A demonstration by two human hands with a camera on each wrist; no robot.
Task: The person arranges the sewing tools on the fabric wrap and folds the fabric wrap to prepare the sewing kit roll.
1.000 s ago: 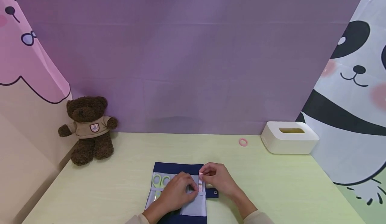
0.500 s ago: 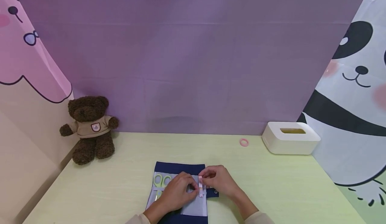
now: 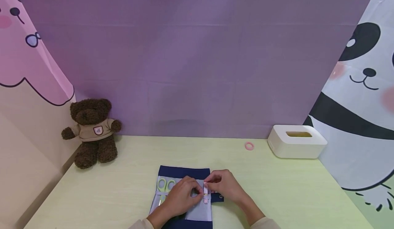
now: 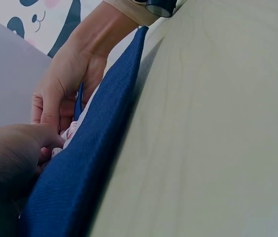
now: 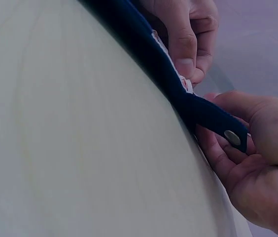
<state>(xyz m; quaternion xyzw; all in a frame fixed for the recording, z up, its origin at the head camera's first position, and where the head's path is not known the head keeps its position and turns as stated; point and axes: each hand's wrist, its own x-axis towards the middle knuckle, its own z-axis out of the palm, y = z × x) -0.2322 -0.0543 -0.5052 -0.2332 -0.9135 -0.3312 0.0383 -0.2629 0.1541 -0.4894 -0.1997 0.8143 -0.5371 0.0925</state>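
Note:
A navy tool roll (image 3: 184,172) with a pale grey lining lies unfolded on the table. On its right side, a slim white-and-pink stick (image 3: 205,188) stands lengthwise, passing under an elastic band (image 3: 208,197). My right hand (image 3: 226,186) pinches the stick's upper end between thumb and fingers. My left hand (image 3: 184,194) pinches at the elastic band, its fingertips right beside the stick. In the right wrist view the left hand's thumb (image 5: 184,64) and finger meet there. Green-handled scissors (image 3: 162,185) sit under a band at the left, partly hidden by the left hand.
A snap strap (image 3: 218,197) sticks out from the roll's right edge, under the right hand. Farther back lies a pink ring (image 3: 249,146), left of a white tissue box (image 3: 297,147). A brown teddy bear (image 3: 93,133) sits at the back left.
The stick has slid down toward me through the band, its lower end now showing below it. My right hand moved slightly down with it; my left hand has stayed in place.

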